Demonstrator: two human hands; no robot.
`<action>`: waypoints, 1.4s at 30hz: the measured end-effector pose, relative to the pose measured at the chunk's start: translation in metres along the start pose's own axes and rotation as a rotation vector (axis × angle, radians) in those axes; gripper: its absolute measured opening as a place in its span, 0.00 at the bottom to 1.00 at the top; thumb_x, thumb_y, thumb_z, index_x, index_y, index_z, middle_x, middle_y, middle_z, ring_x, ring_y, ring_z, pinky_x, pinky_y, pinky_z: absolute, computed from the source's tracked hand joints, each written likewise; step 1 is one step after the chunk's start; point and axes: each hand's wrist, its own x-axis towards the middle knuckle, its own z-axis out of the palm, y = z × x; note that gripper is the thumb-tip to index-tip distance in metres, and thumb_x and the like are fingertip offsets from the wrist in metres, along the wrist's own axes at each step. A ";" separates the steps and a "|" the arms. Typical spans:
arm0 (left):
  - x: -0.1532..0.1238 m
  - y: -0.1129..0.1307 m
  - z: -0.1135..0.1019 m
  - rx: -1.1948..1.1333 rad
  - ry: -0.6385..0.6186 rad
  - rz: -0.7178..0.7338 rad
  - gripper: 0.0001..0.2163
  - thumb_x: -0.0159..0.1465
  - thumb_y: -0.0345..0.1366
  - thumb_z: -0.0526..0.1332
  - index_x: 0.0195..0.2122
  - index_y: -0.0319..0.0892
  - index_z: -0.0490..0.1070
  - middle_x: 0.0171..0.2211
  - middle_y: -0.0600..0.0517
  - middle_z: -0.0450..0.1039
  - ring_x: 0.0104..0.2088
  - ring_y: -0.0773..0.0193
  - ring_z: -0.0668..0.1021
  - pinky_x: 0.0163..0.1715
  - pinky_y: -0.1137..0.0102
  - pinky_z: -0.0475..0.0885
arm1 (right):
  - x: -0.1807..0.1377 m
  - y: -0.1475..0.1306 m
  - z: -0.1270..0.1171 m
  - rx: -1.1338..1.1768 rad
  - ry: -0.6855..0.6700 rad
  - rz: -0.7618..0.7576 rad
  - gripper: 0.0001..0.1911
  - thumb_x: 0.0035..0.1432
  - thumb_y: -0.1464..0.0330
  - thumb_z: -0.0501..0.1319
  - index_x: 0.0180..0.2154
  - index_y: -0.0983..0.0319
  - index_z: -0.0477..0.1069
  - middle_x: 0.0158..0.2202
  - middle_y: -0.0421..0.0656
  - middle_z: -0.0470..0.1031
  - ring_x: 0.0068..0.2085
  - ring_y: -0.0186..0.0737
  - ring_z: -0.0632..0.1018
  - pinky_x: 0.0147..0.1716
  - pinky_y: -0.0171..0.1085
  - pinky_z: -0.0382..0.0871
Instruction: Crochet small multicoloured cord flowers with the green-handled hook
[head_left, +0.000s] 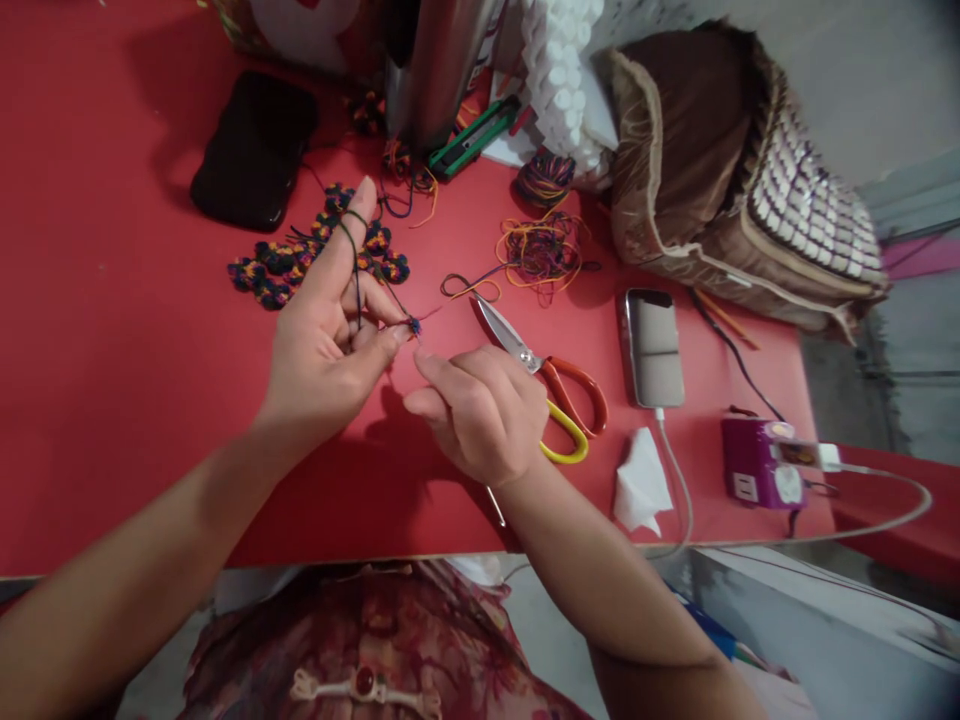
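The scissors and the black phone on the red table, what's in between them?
In the head view, between the scissors and the black phone lie small crocheted yarn pieces, and the left hand with yarn looped over its forefinger.

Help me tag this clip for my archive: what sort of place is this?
Probably a home craft table, not a workshop. On the red table lie small crocheted pieces, loose multicoloured yarn and scissors, while the left hand holds yarn looped over a finger, beside a phone on charge.
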 end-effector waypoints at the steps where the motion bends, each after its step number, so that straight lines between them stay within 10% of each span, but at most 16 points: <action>1: 0.000 0.000 0.000 0.007 0.006 0.028 0.37 0.64 0.25 0.77 0.73 0.56 0.78 0.31 0.57 0.72 0.26 0.70 0.63 0.23 0.70 0.55 | 0.000 0.000 -0.002 0.023 -0.012 0.016 0.10 0.81 0.63 0.64 0.51 0.63 0.79 0.28 0.42 0.82 0.28 0.40 0.78 0.29 0.40 0.73; 24: 0.000 0.003 -0.006 0.104 -0.222 -0.073 0.33 0.64 0.25 0.71 0.71 0.53 0.81 0.32 0.56 0.69 0.27 0.67 0.63 0.27 0.70 0.55 | 0.016 0.006 -0.019 0.634 0.026 0.954 0.24 0.76 0.50 0.68 0.30 0.52 0.88 0.25 0.39 0.84 0.24 0.35 0.78 0.29 0.40 0.80; 42: -0.001 0.010 -0.012 -0.094 -0.263 -0.186 0.37 0.61 0.25 0.73 0.72 0.55 0.80 0.32 0.54 0.76 0.28 0.67 0.70 0.26 0.73 0.66 | 0.013 0.027 -0.009 1.090 -0.099 1.192 0.34 0.70 0.39 0.67 0.23 0.56 0.81 0.13 0.30 0.49 0.15 0.28 0.53 0.15 0.34 0.48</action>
